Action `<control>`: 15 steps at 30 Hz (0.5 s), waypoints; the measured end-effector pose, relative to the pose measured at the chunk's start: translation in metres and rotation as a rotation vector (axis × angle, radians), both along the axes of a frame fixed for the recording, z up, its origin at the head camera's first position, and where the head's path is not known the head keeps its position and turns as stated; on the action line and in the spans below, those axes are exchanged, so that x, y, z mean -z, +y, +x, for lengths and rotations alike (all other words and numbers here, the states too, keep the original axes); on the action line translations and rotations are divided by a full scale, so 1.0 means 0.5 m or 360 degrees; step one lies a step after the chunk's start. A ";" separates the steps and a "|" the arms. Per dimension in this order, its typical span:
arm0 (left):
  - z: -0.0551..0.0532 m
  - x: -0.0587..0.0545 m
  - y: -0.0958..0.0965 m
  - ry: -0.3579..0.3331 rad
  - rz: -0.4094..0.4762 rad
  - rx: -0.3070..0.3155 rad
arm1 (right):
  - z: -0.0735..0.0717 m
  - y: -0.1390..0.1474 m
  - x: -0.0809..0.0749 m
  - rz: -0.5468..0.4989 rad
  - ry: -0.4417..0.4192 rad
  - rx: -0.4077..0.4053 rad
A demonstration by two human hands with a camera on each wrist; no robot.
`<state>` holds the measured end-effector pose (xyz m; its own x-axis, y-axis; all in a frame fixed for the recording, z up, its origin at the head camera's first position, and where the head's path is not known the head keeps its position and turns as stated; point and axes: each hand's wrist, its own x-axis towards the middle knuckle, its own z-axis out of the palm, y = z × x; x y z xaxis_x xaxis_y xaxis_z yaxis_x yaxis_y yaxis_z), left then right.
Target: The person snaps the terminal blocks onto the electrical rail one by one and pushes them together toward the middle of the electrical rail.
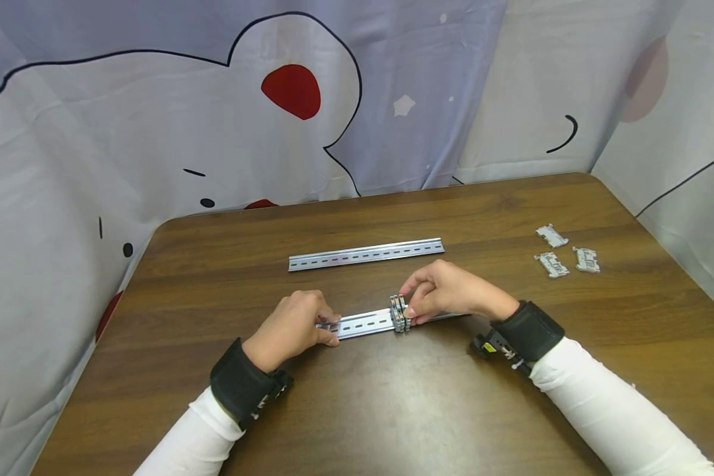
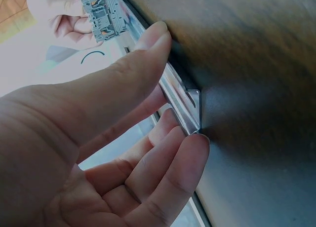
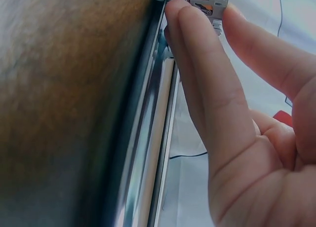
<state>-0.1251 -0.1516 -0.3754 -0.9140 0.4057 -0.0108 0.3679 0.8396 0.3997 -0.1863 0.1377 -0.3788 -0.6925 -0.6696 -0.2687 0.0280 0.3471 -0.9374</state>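
Near the middle of the wooden table (image 1: 214, 277), a slotted metal rail (image 1: 365, 324) lies between two hands, with a small upright stack of terminal blocks (image 1: 398, 314) standing crosswise on it. The left hand (image 1: 290, 329) grips the rail near its left end, thumb along one edge and fingertips against the other. The right hand (image 1: 452, 291) pinches the stack from its right side, a finger at the far end of the blocks and the thumb nearer the person; beyond that hand the rail runs on to the right. Behind, apart from the held one, a second rail (image 1: 365, 254) lies flat, and over to the right three loose blocks (image 1: 551, 264) lie near one another. Judging by the grip, the step in hand looks like seating the end block on the rail or closing it up against its neighbours, while the left hand steadies the work. Whether every block is fully clipped cannot be told, since fingers cover part of the stack. The next move seems to call for even pressure on the end block, kept square to the rail, with the left grip firm enough that the rail neither slides nor tips.
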 end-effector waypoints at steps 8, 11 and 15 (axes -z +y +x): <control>0.000 -0.001 0.001 -0.0004 0.0001 0.0000 | 0.000 -0.001 0.002 -0.0021 -0.0004 -0.0006; -0.001 -0.001 0.001 -0.0006 -0.0003 -0.0001 | 0.001 -0.003 0.003 -0.0022 0.0002 -0.0005; -0.001 -0.001 0.001 -0.0010 -0.0003 0.0000 | 0.004 -0.006 0.001 -0.0002 0.0032 -0.0004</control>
<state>-0.1255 -0.1512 -0.3752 -0.9138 0.4059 -0.0170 0.3657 0.8402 0.4004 -0.1845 0.1347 -0.3794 -0.6959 -0.6717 -0.2539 0.0082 0.3461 -0.9382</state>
